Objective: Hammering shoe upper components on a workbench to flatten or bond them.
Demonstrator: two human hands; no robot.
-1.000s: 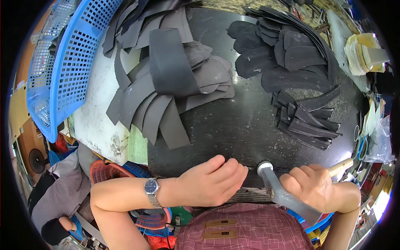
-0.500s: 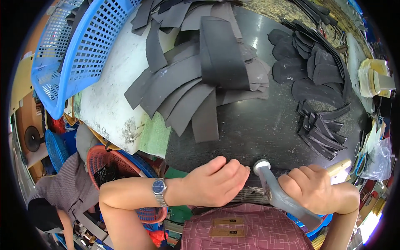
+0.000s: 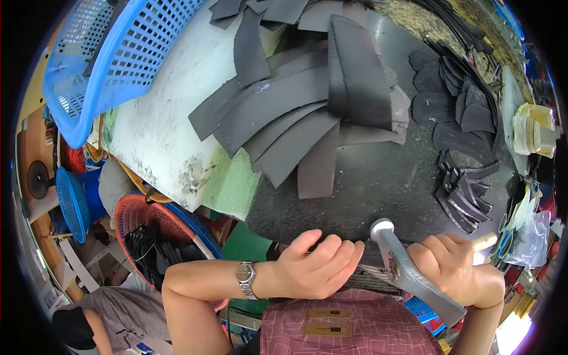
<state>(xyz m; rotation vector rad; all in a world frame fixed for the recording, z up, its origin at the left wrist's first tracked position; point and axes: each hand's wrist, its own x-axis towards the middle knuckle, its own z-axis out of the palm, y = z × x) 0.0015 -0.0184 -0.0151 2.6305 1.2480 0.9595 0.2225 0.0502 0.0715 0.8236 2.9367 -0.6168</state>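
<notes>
My right hand (image 3: 447, 266) is wrapped round the wooden handle of a metal hammer (image 3: 415, 273). The hammer's round face is near the front edge of the black work surface (image 3: 349, 213). Left of it, my left hand (image 3: 316, 267), a watch on its wrist, has its fingers curled over that edge. What they hold, if anything, is hidden. Thin layered edges of some material (image 3: 370, 279) show between my hands. Farther back lies a loose pile of dark grey curved pieces (image 3: 284, 106), with one wide, folded-looking piece (image 3: 361, 77) on top.
At the back right lie rounded dark pieces (image 3: 431, 107) and a bundle of narrow black strips (image 3: 464, 195). A blue basket (image 3: 127, 65) stands at the left. Below is a red basket (image 3: 139, 213) holding black scraps. At the lower left sits another person (image 3: 112, 316).
The view has shifted, so the pieces on the surface appear farther right. My left fingers look slightly looser, and the hammer remains in my right hand.
</notes>
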